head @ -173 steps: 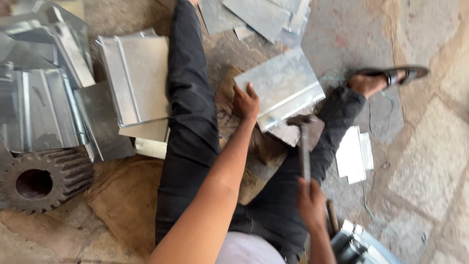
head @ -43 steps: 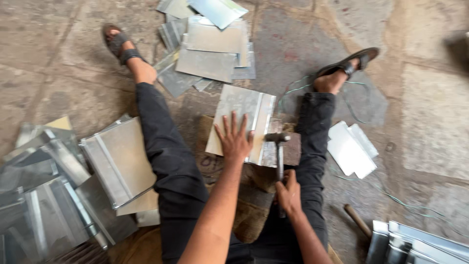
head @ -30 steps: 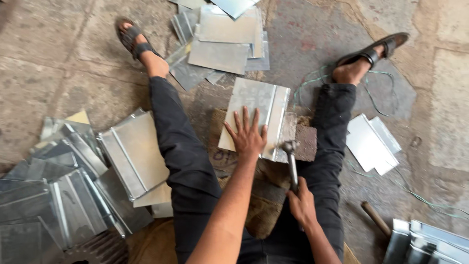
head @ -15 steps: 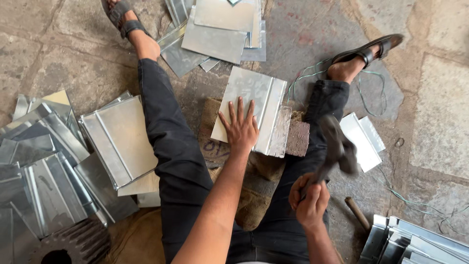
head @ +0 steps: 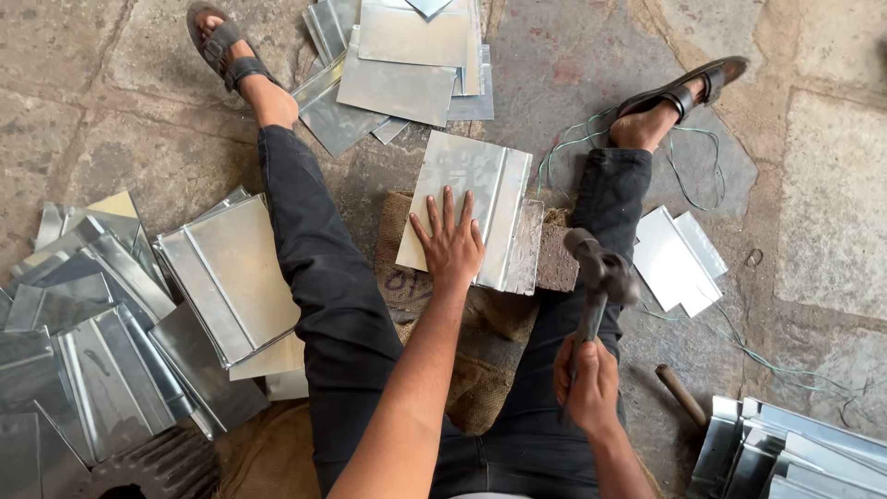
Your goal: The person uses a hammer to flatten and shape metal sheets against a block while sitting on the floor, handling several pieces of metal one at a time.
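The left hand [head: 450,242] is laid flat, fingers spread and released, on a shiny rectangular sheet of folded galvanised metal [head: 467,205], pressing down on its near edge. The right hand [head: 589,383] is clenched round the handle of a dark steel hammer [head: 599,277], whose head is raised just to the right of the sheet, above the knee. The sheet is set on a grey stone block [head: 554,259] over brown burlap sacking [head: 480,323], between the outstretched legs in black trousers [head: 323,286]. A stack of similar folded panels [head: 120,314] is seen to the left, flat cut sheets [head: 397,55] beyond the feet, and small white metal pieces [head: 679,259] beside the right leg.
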